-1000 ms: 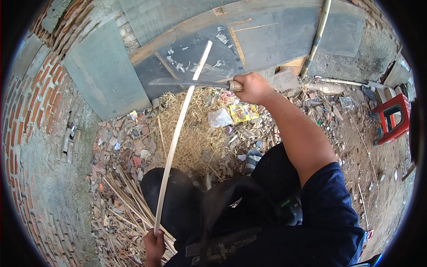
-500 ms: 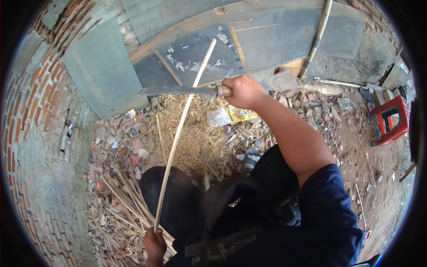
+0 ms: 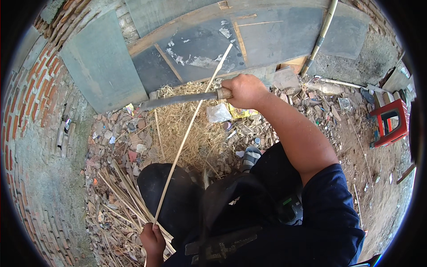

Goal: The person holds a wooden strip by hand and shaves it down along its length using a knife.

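Note:
My left hand, low in the view, is closed round the near end of a long pale bamboo strip. The strip slants up and away past my left knee, its far end in front of the dark panels. My right hand grips the wooden handle of a machete. Its blade points left and crosses the strip in its upper part; whether the edge touches the strip, I cannot tell. Below the blade lies a heap of pale shavings.
More bamboo strips lie on rubble at my left. A red plastic stool stands at the right. Grey panels and a bamboo pole lean at the far wall. A brick wall rises at the left. Plastic wrappers lie near the shavings.
The strip's far end has swung to the right and looks narrower now. The machete blade has tilted, its tip lower. My left hand has shifted slightly; my right hand keeps nearly the same place.

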A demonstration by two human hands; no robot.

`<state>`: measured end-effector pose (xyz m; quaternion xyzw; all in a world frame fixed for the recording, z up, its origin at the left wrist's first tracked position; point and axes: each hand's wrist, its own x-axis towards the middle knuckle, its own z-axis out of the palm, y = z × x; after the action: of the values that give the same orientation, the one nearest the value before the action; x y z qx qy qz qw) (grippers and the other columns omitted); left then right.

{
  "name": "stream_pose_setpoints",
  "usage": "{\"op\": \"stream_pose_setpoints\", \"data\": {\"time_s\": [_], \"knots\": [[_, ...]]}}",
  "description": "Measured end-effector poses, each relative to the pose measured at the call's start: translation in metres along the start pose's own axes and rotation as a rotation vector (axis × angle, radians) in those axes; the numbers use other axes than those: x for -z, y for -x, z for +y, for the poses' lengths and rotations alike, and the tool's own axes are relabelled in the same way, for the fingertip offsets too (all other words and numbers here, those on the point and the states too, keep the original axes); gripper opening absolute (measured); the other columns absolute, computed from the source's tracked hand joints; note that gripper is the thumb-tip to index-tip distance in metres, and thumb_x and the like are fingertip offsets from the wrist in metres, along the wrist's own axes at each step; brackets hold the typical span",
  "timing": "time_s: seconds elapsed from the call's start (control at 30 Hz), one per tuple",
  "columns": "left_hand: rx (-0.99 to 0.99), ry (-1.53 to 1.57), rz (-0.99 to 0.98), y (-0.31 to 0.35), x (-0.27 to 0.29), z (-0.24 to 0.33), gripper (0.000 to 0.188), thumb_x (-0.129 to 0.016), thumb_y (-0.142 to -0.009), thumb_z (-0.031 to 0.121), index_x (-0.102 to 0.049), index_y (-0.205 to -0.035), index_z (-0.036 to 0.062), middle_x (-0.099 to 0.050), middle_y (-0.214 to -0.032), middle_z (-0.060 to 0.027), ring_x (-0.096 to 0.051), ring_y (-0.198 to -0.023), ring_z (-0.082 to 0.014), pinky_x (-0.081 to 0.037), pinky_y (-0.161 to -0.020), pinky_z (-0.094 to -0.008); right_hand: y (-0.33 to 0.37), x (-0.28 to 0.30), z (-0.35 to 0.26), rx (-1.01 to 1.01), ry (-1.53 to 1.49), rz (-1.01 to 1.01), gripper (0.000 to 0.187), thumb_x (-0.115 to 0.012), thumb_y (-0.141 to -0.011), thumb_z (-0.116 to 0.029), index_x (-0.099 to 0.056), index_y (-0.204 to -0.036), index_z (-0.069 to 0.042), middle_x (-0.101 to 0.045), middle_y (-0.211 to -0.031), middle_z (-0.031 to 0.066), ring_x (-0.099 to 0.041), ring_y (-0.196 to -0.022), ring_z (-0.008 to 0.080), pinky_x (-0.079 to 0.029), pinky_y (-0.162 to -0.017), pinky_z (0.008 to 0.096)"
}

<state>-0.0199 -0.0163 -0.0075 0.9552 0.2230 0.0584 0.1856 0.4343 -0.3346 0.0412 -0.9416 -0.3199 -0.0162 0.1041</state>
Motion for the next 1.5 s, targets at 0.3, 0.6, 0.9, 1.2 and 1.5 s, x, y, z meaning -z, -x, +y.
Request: {"op": "stream_pose_setpoints", "data": {"time_s": [0.3, 0.6, 0.9, 1.2, 1.5], "knots": [[-0.019, -0.052, -0.050, -0.007, -0.006, -0.008, 0.039, -0.045, -0.104, 0.033, -0.053, -0.083, 0.0019, -0.054, -0.063, -0.0229, -0.056, -0.062, -0.0493, -0.041, -0.054, -0.0539, -0.003, -0.015, 0.029, -0.162, -0.230, 0.149, 0.025, -0.066, -0.076, -0.017, -0.069, -0.100, -0.012, -0.072, -0.091, 0.0174, -0.070, -0.091, 0.0378, -0.056, -0.084, 0.0497], [-0.062, -0.061, -0.041, -0.005, -0.006, -0.010, 0.040, -0.044, -0.106, 0.033, -0.053, -0.082, 0.0023, -0.054, -0.061, -0.0228, -0.056, -0.060, -0.0491, -0.040, -0.053, -0.0537, 0.000, -0.011, 0.046, -0.294, -0.207, 0.058, 0.027, -0.064, -0.081, -0.018, -0.069, -0.106, -0.011, -0.073, -0.096, 0.0164, -0.070, -0.094, 0.0359, -0.056, -0.087, 0.0479], [-0.033, -0.127, -0.021, 0.002, -0.001, -0.013, 0.034, -0.048, -0.103, 0.029, -0.053, -0.083, 0.0019, -0.056, -0.065, -0.0251, -0.057, -0.063, -0.0506, -0.041, -0.056, -0.0563, 0.002, -0.001, 0.003, -0.012, -0.057, -0.132, 0.026, -0.065, -0.085, -0.021, -0.069, -0.108, -0.012, -0.073, -0.099, 0.0166, -0.070, -0.096, 0.0366, -0.056, -0.089, 0.0479], [-0.037, -0.164, -0.090, -0.005, 0.004, -0.010, 0.030, -0.050, -0.101, 0.028, -0.055, -0.085, 0.0024, -0.059, -0.067, -0.0253, -0.058, -0.065, -0.0509, -0.043, -0.057, -0.0573, 0.002, -0.025, 0.049, -0.229, -0.235, 0.080, 0.028, -0.065, -0.081, -0.019, -0.069, -0.108, -0.013, -0.073, -0.096, 0.0174, -0.069, -0.097, 0.0368, -0.055, -0.089, 0.0478], [-0.048, -0.109, -0.064, -0.011, -0.003, -0.014, 0.037, -0.046, -0.104, 0.032, -0.054, -0.085, 0.0018, -0.057, -0.065, -0.0242, -0.057, -0.062, -0.0498, -0.042, -0.054, -0.0551, -0.003, -0.021, 0.051, -0.338, -0.322, 0.145, 0.028, -0.066, -0.079, -0.020, -0.070, -0.105, -0.010, -0.073, -0.096, 0.0180, -0.069, -0.096, 0.0371, -0.055, -0.087, 0.0482]]}}
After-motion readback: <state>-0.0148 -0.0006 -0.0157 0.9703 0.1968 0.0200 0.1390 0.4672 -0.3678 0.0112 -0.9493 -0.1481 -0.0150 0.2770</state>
